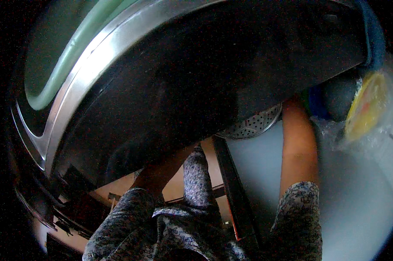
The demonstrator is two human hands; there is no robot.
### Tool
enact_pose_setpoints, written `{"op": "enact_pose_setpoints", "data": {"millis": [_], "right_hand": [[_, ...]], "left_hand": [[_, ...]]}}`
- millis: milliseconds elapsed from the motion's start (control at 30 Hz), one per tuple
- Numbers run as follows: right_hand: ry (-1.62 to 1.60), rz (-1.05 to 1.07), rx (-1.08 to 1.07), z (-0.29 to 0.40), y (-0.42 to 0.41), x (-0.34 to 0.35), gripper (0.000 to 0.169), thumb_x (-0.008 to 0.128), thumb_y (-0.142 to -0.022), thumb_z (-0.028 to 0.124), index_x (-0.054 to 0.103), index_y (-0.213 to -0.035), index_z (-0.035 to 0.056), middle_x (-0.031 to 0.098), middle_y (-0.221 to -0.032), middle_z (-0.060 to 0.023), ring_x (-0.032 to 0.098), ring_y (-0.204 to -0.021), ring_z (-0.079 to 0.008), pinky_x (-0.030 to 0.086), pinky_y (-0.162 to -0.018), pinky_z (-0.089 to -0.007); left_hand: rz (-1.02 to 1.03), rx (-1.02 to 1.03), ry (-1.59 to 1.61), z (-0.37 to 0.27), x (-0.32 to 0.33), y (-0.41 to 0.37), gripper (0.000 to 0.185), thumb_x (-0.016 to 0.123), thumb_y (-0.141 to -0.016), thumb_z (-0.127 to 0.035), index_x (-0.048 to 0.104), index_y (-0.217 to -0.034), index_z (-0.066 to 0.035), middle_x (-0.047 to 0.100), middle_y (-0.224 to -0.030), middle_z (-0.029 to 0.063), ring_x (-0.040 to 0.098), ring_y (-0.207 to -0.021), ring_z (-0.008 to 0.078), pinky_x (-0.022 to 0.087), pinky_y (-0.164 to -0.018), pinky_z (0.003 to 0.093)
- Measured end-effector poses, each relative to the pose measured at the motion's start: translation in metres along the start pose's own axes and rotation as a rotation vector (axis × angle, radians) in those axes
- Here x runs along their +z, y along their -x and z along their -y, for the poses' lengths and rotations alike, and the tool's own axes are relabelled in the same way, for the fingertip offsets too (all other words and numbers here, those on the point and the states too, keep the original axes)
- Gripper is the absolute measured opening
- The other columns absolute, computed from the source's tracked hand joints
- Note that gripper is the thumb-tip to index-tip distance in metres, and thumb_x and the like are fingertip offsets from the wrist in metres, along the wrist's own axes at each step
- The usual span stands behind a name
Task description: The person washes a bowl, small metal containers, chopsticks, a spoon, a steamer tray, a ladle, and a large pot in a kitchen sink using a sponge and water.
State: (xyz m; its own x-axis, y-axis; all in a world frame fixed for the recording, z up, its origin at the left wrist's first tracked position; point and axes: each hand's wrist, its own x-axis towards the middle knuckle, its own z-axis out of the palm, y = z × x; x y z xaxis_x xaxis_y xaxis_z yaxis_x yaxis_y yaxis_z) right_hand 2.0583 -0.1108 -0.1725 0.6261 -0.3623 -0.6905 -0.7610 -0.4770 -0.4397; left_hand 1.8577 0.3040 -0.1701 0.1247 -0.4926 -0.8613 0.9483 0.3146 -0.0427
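A large dark panel (pixel 196 81), close to the camera, covers the middle of the view. Both of my hands are out of view; my forearms, in patterned sleeves, run up behind the panel's lower edge. Beside my right forearm, the rim of a perforated metal tray or strainer (pixel 255 127) shows below the panel. What my hands touch is hidden.
A pale green rounded rim (pixel 69 52) and a shiny metal band (pixel 95 55) curve along the upper left. At right, a yellow item in clear plastic (pixel 366 107) rests near a blue object (pixel 318 101). A pale smooth surface (pixel 352 189) spreads at lower right, beside a dark frame bar (pixel 232 182).
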Motion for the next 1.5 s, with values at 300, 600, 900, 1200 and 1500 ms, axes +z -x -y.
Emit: {"op": "enact_pose_setpoints", "data": {"millis": [300,600,900,1200,1500], "right_hand": [[0.128,0.003,-0.007,0.007,0.007,0.008,0.037,0.05,-0.08,0.021,0.05,-0.114,0.0064,0.052,-0.113,-0.0126,0.046,-0.106,-0.0282,0.035,-0.091,-0.0406],[0.646,0.055,-0.078,-0.004,0.073,0.05,0.037,0.055,-0.077,0.02,0.053,-0.111,0.0069,0.055,-0.11,-0.0122,0.047,-0.104,-0.0287,0.036,-0.09,-0.0416],[0.008,-0.156,-0.251,-0.006,0.306,0.116,0.026,0.051,-0.082,0.019,0.054,-0.101,0.0012,0.056,-0.097,-0.0155,0.051,-0.09,-0.0297,0.041,-0.079,-0.0389],[-0.202,-0.131,-0.232,0.106,0.414,0.111,0.012,0.049,-0.084,0.01,0.056,-0.088,0.0009,0.059,-0.084,-0.0096,0.056,-0.07,-0.0168,0.046,-0.064,-0.0278],[-0.35,0.001,-0.568,0.316,0.478,0.102,0.018,0.049,-0.087,0.019,0.054,-0.089,0.0023,0.051,-0.068,-0.0027,0.046,-0.053,-0.0084,0.04,-0.049,-0.02]], "left_hand": [[-0.044,0.043,0.142,0.006,0.052,-0.021,0.026,0.057,-0.077,-0.021,0.058,-0.097,-0.004,0.058,-0.091,0.0061,0.052,-0.082,0.0163,0.041,-0.075,0.0304],[-0.101,0.167,0.273,0.004,0.097,0.004,0.027,0.056,-0.078,-0.021,0.057,-0.099,-0.005,0.058,-0.091,0.0064,0.053,-0.08,0.0163,0.043,-0.072,0.031],[-0.131,0.389,0.059,0.031,0.038,0.178,0.028,0.056,-0.079,-0.022,0.056,-0.101,-0.005,0.057,-0.091,0.0068,0.053,-0.078,0.0162,0.044,-0.07,0.0316],[0.057,0.51,-0.384,-0.024,0.066,0.346,0.03,0.056,-0.081,-0.019,0.052,-0.105,-0.003,0.059,-0.086,0.0047,0.054,-0.074,0.0115,0.044,-0.067,0.0258],[-0.05,0.824,-0.314,-0.028,-0.014,0.496,0.038,0.055,-0.082,-0.024,0.048,-0.113,-0.002,0.059,-0.096,0.0052,0.054,-0.082,0.0122,0.043,-0.073,0.0265]]}}
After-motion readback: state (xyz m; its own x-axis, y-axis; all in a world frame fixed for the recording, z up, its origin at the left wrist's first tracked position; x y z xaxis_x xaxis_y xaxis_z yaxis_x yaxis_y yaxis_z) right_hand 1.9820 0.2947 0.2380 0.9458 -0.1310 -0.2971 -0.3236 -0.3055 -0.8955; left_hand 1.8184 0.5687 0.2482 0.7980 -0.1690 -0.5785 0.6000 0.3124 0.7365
